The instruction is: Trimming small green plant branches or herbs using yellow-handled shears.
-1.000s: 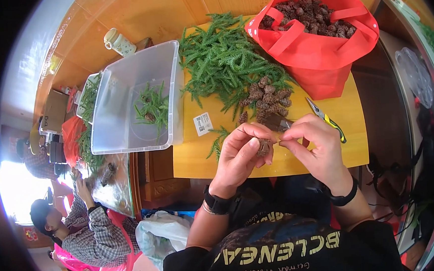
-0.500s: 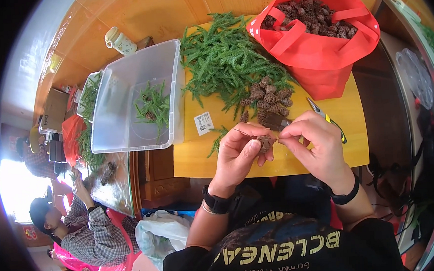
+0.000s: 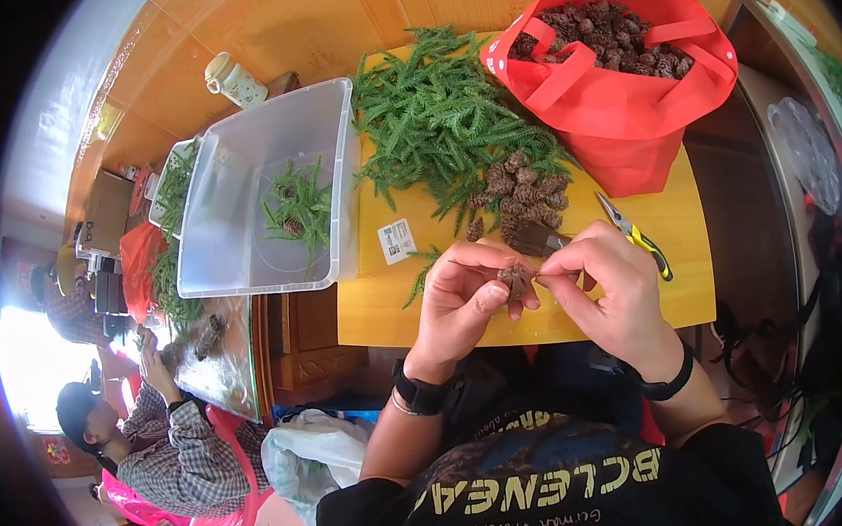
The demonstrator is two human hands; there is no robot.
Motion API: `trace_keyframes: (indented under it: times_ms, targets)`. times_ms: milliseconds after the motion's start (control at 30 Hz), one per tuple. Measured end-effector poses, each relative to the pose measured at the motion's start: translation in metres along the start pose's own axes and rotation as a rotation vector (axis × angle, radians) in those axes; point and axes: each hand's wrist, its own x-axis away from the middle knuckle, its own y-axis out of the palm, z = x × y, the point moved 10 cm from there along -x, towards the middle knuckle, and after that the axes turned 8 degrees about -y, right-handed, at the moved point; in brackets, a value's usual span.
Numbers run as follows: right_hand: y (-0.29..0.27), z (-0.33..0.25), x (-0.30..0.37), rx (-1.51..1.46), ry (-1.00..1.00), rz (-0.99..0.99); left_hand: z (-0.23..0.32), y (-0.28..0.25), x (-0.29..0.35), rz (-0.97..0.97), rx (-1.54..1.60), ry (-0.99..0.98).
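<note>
Over the yellow table's near edge, my left hand (image 3: 457,304) holds a small brown pine cone (image 3: 515,278) between thumb and fingers. Close on its right, my right hand (image 3: 613,285) is closed in a pinch at the cone's side, on what looks like a thin wire; the fingers mostly hide it. Just beyond my hands lies a dark brown bundle of thin strands (image 3: 537,238), partly covered. A pile of pine cones (image 3: 523,191) sits behind it, against a heap of green artificial fir sprigs (image 3: 441,117). Pliers with yellow-and-black handles (image 3: 639,235) rest right of my right hand.
A red bag (image 3: 626,144) full of pine cones stands at the back right. Left is a clear plastic bin (image 3: 249,290) with a few sprigs and cones inside. A white label card (image 3: 397,241) lies beside it. Further left, a co-worker (image 3: 187,460) sits at another table.
My right hand has shifted slightly, its pinching fingers staying close to the cone. The left hand still holds the cone, turned a little.
</note>
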Motion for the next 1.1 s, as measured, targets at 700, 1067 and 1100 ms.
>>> trace_keyframes:
  times_ms: [700, 1067, 1100]
  targets:
    - [-0.003, -0.02, -0.003, 0.158, -0.248, -0.064, -0.015, 0.003, 0.004, -0.034, 0.172, -0.248]
    - [0.025, -0.027, -0.007, 0.479, -0.366, -0.473, -0.036, -0.007, 0.011, -0.01, 0.109, -0.493]
    - [0.025, -0.025, -0.007, 0.479, -0.365, -0.472, -0.036, -0.006, 0.011, -0.011, 0.109, -0.494]
